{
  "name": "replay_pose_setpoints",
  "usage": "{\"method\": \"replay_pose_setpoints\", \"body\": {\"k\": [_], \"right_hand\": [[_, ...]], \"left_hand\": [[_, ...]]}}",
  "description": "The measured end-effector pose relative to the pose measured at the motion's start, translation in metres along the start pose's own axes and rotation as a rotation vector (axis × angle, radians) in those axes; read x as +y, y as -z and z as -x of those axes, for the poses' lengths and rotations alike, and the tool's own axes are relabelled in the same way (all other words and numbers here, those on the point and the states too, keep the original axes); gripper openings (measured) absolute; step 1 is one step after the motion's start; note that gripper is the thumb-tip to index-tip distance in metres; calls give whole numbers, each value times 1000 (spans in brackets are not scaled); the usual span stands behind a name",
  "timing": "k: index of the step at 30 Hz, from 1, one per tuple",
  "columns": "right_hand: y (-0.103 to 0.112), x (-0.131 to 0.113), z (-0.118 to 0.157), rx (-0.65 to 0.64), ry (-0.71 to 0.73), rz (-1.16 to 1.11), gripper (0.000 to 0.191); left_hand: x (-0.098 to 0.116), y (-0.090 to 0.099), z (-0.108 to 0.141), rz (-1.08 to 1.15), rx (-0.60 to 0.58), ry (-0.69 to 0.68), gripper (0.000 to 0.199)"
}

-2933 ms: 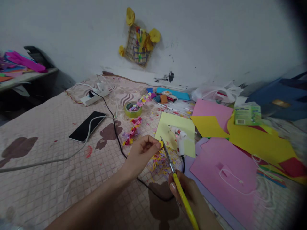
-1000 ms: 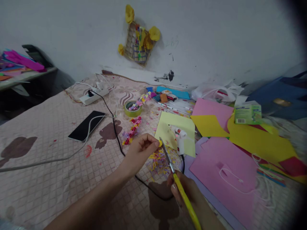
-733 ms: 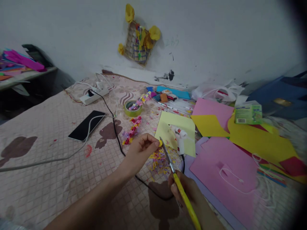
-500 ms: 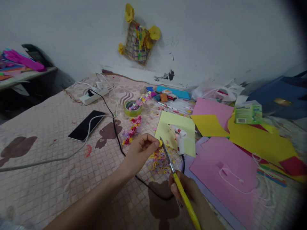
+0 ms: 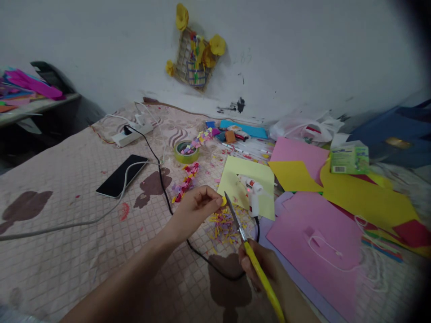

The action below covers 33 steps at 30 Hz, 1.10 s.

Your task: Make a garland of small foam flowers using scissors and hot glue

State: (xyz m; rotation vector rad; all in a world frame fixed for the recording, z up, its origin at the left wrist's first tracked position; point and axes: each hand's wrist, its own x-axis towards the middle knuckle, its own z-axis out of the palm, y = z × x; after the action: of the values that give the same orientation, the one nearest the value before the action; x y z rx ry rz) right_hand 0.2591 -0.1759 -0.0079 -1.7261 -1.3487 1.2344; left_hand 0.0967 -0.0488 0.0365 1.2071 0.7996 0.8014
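A: Two items. Handling?
B: Scissors, near side of glue gun: likely stiff; right hand grips handle, best hold.
A: Smaller one?
B: Yellow scrap, left of glue gun: probably light, bendy; left hand pinches its edge.

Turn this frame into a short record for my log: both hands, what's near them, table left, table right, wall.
Left hand: pinching a yellow piece
Right hand: holding scissors, tips beside the piece; contact unclear
Near hands: scraps; glue gun on a pale sheet
Table left: phone, power strip
Table right: pink sheet, box
Wall: hanging decoration with yellow flowers
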Motion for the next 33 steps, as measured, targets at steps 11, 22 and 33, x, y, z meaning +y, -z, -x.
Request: {"method": "replay_pose_setpoints", "body": {"k": [11, 22, 33], "right_hand": [[-1, -6, -5, 63, 56, -140, 48], [3, 2, -5, 117, -24, -222, 29], [9, -23, -8, 133, 10, -81, 17]], "left_hand": [[-7, -6, 1, 17, -67, 13, 19], [-16, -8, 8, -285, -361, 13, 19], [-18, -14, 12, -404, -487, 6, 9]]}}
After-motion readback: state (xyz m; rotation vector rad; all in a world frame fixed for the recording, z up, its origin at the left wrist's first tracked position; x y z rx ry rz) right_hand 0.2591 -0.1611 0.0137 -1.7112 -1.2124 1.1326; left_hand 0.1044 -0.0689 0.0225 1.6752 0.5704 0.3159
